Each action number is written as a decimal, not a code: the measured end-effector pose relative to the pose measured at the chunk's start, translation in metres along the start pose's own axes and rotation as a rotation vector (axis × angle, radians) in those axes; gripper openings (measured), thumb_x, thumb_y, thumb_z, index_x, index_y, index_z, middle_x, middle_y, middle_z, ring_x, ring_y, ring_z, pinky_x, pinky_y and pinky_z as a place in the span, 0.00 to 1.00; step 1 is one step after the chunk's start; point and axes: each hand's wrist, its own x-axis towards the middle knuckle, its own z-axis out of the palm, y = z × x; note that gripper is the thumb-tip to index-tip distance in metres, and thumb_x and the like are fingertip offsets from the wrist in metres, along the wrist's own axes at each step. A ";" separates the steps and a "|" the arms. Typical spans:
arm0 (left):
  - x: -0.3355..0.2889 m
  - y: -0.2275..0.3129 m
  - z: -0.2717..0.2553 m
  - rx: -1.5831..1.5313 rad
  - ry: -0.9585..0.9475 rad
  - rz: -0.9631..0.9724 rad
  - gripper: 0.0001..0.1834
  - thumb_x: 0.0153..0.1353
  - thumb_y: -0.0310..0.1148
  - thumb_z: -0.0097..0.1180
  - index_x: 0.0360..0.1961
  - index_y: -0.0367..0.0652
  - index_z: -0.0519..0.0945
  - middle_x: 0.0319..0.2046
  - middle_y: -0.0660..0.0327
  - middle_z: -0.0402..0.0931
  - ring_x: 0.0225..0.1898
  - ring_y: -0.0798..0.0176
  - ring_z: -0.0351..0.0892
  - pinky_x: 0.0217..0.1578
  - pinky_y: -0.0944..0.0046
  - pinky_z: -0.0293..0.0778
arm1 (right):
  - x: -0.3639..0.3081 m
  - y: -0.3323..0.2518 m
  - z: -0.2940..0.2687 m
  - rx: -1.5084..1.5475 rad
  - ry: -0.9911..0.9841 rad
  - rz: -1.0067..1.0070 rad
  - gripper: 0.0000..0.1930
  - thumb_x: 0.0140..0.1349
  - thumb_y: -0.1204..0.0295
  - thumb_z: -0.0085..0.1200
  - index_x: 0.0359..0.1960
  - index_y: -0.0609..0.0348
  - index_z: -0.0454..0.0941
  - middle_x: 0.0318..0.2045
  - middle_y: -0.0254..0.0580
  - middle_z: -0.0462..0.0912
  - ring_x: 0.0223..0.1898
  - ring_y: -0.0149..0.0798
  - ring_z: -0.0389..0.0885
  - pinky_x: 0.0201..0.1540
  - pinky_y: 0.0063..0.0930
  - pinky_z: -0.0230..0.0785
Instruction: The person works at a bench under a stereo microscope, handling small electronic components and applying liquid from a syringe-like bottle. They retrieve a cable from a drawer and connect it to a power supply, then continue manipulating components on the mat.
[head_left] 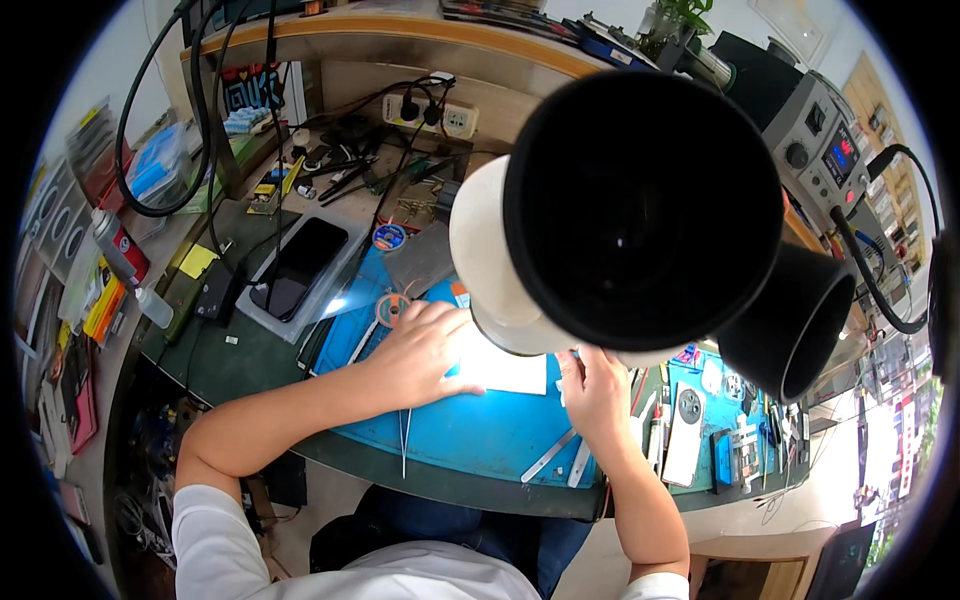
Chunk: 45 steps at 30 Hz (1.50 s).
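White sheet (518,372): near edge roughly parallels worktop's (215,372) front edge, long axis unclear; left hand (425,347) spread, right hand's (597,395) pinch unclear; bare mat (480,432) frontward.

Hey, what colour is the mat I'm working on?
The mat is bright blue; it shows best in the head view.

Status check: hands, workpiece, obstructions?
Left hand at left side of glaring white piece. Right hand by its right side, grip unclear. Black-eyepieced microscope blocks part of view.

The person wears a white top (430,575) (short-sleeved) and dark blue trousers (425,508).
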 end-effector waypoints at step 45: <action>-0.024 0.003 0.003 0.170 0.177 0.332 0.06 0.52 0.27 0.57 0.32 0.40 0.76 0.36 0.60 0.73 0.41 0.60 0.75 0.39 0.62 0.72 | -0.008 -0.001 0.022 -0.081 -0.101 -0.230 0.05 0.59 0.75 0.61 0.36 0.58 0.86 0.35 0.47 0.82 0.38 0.51 0.81 0.41 0.40 0.74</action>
